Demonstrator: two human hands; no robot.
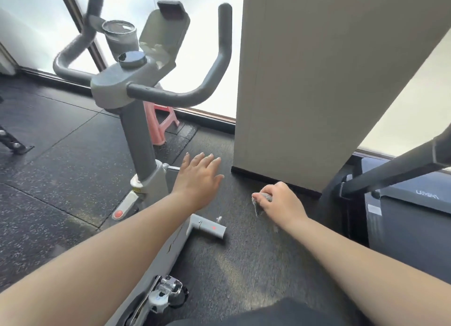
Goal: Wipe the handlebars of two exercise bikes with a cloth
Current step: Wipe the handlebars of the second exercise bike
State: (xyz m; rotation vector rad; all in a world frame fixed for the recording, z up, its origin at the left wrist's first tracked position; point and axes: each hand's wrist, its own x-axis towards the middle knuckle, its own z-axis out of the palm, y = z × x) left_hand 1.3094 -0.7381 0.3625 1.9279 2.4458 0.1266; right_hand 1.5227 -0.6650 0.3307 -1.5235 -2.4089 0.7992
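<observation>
Cloth (262,200) sits bunched in the closed right hand (278,201), low beside the pillar (317,81), while the left hand (197,177) hangs open, fingers spread, holding nothing. The bike's (144,140) handlebars (195,91) stand above both hands, untouched. Soft and light, the cloth should wrap easily round the stiff bar, best gripped along the curved right arm.

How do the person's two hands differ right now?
The left hand is open, fingers spread and empty; the right hand is closed around a grey cloth. The left hand reaches further forward, near the bike's grey post; the right hand sits closer to the beige pillar. Both are bare, stretched out over the dark floor, and neither touches the handlebars.
</observation>
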